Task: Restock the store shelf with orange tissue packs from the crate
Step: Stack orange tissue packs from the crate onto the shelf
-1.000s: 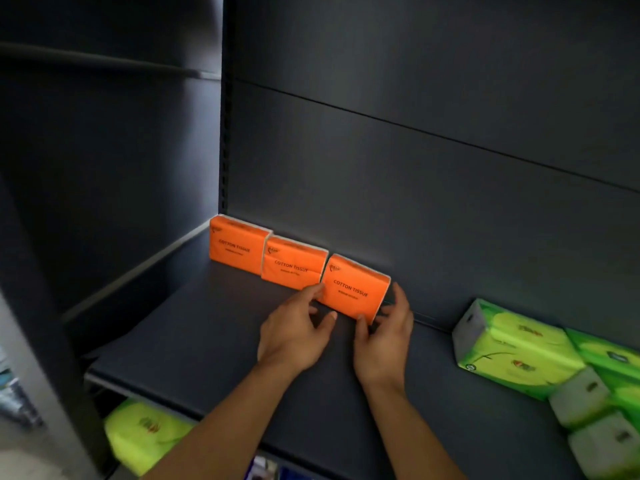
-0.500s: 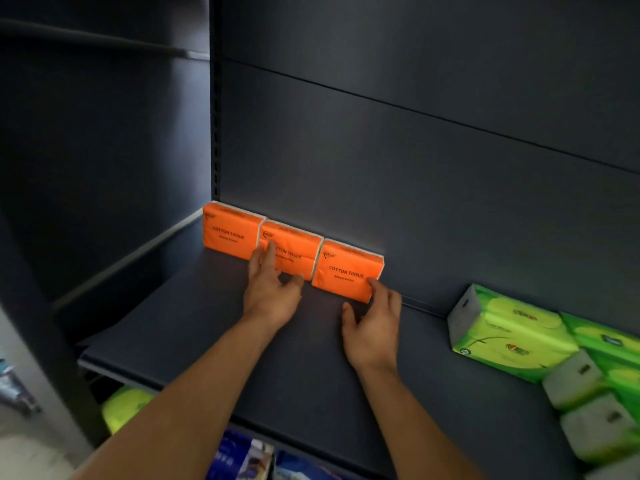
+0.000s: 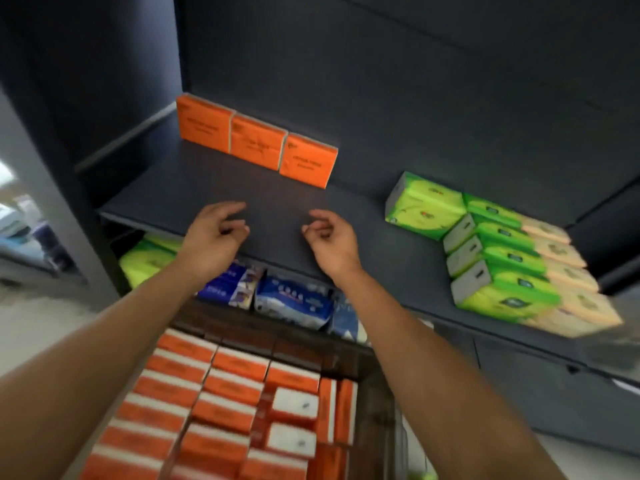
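Three orange tissue packs stand upright in a row against the back wall of the dark shelf (image 3: 194,195): the left pack (image 3: 202,123), the middle pack (image 3: 256,140), the right pack (image 3: 307,160). My left hand (image 3: 216,230) and my right hand (image 3: 332,237) hover over the shelf's front edge, fingers loosely curled, both empty and apart from the packs. Below them a dark brown crate (image 3: 375,393) holds several orange tissue packs (image 3: 221,403) in rows.
Green tissue packs (image 3: 485,244) with peach-coloured ones behind fill the shelf's right side. Blue and white packets (image 3: 294,299) and a lime pack (image 3: 145,261) sit on the lower shelf. A grey upright post (image 3: 52,188) bounds the left.
Both hands have let go of the orange packs and drawn back to the shelf's front edge. The view has tipped down, bringing the crate into sight.
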The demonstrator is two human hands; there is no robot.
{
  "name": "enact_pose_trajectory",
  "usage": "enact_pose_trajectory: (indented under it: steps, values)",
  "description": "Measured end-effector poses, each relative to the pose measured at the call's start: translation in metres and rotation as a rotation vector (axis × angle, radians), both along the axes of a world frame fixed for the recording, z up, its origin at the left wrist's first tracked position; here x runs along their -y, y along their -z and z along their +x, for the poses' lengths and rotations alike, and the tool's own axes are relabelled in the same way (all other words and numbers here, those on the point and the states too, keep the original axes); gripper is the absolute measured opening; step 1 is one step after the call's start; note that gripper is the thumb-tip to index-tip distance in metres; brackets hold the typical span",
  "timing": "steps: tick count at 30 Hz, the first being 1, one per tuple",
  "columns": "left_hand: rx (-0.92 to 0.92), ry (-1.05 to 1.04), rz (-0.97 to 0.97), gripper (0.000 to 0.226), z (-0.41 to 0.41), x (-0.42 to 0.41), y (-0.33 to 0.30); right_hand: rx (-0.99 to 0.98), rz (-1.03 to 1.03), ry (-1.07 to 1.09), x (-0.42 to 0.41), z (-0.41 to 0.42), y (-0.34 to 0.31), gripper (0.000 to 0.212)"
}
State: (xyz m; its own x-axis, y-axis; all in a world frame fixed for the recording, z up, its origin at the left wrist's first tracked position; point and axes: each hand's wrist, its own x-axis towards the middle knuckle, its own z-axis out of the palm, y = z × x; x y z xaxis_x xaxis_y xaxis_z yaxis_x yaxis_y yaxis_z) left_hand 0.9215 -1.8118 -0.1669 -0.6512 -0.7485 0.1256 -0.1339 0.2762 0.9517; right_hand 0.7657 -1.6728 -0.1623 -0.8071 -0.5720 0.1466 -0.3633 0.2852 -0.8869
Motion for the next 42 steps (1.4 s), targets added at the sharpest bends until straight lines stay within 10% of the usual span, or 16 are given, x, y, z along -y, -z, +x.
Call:
enact_pose_trajectory:
  steps: [7,18,30,42]
  values:
    - [0.083,0.200,-0.241,0.025,0.087,-0.096,0.033,-0.159,0.048,-0.150,-0.110,0.111,0.032,0.010]
    - [0.620,0.509,-0.191,0.022,0.192,-0.173,0.121,-0.166,1.054,-0.488,-0.201,0.189,0.126,0.023]
    - [0.744,0.613,-0.338,0.030,0.223,-0.188,0.147,0.238,1.086,-0.778,-0.203,0.265,0.129,0.073]
    - [0.832,0.588,-0.180,0.027,0.223,-0.188,0.144,0.323,1.073,-0.745,-0.203,0.278,0.123,0.069]
